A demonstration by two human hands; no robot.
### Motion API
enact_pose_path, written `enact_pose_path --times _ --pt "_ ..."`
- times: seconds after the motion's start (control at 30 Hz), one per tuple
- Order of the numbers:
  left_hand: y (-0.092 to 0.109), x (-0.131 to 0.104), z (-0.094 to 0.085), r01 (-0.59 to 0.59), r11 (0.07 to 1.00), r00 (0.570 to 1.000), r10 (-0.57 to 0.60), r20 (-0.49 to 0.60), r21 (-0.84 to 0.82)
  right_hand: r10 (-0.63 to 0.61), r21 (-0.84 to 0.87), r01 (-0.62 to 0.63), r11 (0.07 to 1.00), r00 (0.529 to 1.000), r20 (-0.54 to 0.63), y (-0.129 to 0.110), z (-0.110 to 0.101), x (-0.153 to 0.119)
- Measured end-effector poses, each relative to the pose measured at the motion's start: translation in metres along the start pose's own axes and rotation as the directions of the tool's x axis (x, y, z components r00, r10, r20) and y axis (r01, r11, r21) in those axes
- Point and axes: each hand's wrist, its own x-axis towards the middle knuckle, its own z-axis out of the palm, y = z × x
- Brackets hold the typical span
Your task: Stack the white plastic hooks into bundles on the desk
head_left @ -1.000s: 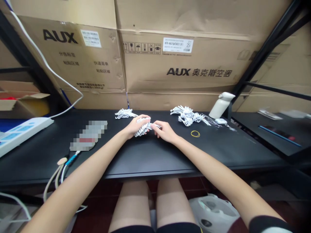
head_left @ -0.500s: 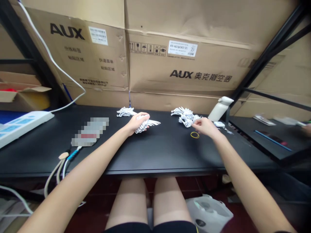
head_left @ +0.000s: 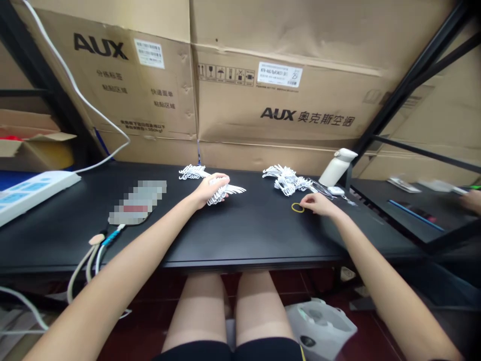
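Two hands are at work over the bench (head_left: 240, 235): the left hand (head_left: 211, 189) grips a bundle of white hooked pieces (head_left: 220, 193), and the right hand (head_left: 317, 204) pinches a yellow band (head_left: 298, 207) right of the middle. Toward the bench's back edge lie a similar bundle (head_left: 192, 172) behind the left hand and a white pile (head_left: 285, 179) near the bottle (head_left: 337, 167).

Left hand (head_left: 213, 189) closed in a grip — right hand (head_left: 314, 205) farther out, fingertips pinched, both forearms reaching forward
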Motion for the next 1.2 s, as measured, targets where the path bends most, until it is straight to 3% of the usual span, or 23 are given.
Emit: enact_pose_path --times 0.23,0.53,0.67,0.87,1.07,1.2 --pt "0.0 0.0 0.0 -0.005 1.0 1.0 0.005 0.006 0.008 0.082 0.194 -0.095 0.976 0.994 0.074 0.004 -0.011 -0.005" --pt "-0.001 0.001 -0.001 -0.003 1.0 1.0 0.003 0.011 0.009 0.171 0.479 -0.142 0.866 0.985 -0.015 0.011 -0.006 -0.007" --pt "-0.001 0.002 -0.001 -0.006 1.0 1.0 0.006 0.005 0.007 0.153 0.624 -0.104 0.775 0.988 -0.026 0.011 0.0 -0.008" --pt "-0.002 0.002 -0.001 -0.003 1.0 1.0 0.003 0.003 0.016 0.1 0.774 -0.12 0.622 0.992 0.074 -0.002 0.013 -0.003" --pt "-0.001 0.001 -0.001 0.005 1.0 1.0 -0.005 0.006 0.022 0.048 0.663 -0.019 0.748 0.999 -0.026 -0.017 0.028 0.0" --pt "-0.001 0.001 0.0 -0.008 1.0 1.0 0.008 0.007 0.013 0.028 0.628 0.021 0.778 0.997 -0.068 -0.02 0.034 0.0"
